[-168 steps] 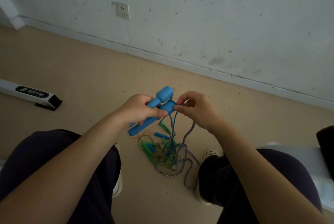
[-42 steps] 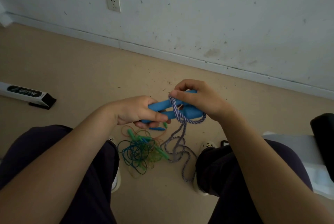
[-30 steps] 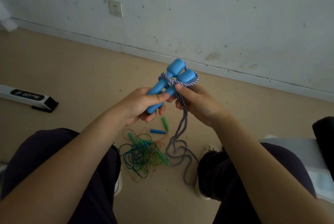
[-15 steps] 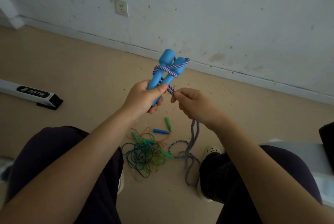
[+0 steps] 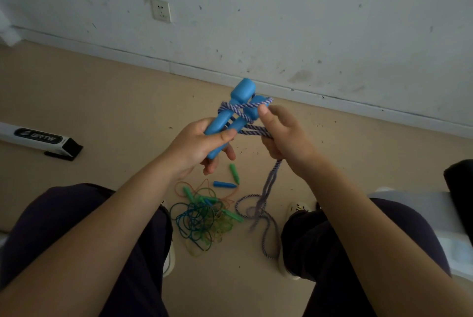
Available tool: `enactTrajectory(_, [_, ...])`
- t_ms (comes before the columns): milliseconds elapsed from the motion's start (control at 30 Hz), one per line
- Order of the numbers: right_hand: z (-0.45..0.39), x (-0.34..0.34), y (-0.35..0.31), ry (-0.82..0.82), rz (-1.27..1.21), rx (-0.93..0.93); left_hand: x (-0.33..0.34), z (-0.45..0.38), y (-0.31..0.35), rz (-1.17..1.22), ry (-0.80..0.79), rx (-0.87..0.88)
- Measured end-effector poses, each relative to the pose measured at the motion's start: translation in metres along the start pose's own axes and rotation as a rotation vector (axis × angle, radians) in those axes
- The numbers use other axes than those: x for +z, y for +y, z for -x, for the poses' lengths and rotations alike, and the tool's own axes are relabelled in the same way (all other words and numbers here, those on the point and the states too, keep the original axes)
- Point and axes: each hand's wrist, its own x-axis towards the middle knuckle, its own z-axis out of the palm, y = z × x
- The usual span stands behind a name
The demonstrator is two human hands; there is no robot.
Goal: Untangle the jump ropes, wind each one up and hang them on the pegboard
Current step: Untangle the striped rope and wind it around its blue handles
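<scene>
Head view: the left hand [image 5: 202,141] grips the two blue plastic jump-rope handles [image 5: 230,114] together, raised above the tangled green, blue and yellow cords [image 5: 204,217] on the beige floor [image 5: 102,102]. The right hand [image 5: 284,135] grasps the purple-and-white braided rope [image 5: 253,128], winding it around them. Next, probably another turn, feeding the slack. Beyond the tangle stands a scuffed white wall [image 5: 307,22].

The person's forearms are bare to the elbow, with no sleeves showing; dark, near-black trousers [image 5: 64,227] cover both legs; pale, light-coloured shoes [image 5: 298,208] show at the feet.
</scene>
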Motion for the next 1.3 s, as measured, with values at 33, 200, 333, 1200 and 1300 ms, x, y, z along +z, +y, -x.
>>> enactTrajectory(33, [0.0,-0.001,-0.001,0.028,-0.002,-0.024,0.001,0.001,0.0,-0.005,-0.043,-0.005])
enactTrajectory(200, [0.001,-0.002,-0.002,0.034,-0.025,-0.065,0.006,0.005,0.003,-0.001,-0.157,-0.046])
enactTrajectory(333, [0.004,-0.003,-0.005,0.037,0.051,-0.103,0.004,0.005,0.004,-0.053,-0.201,-0.096])
enactTrajectory(1200, [-0.002,0.003,0.008,-0.178,0.334,-0.056,-0.005,-0.011,-0.003,0.147,0.093,-0.054])
enactTrajectory(1300, [-0.001,0.009,0.004,-0.193,0.406,-0.088,-0.007,-0.012,-0.001,0.127,0.22,0.001])
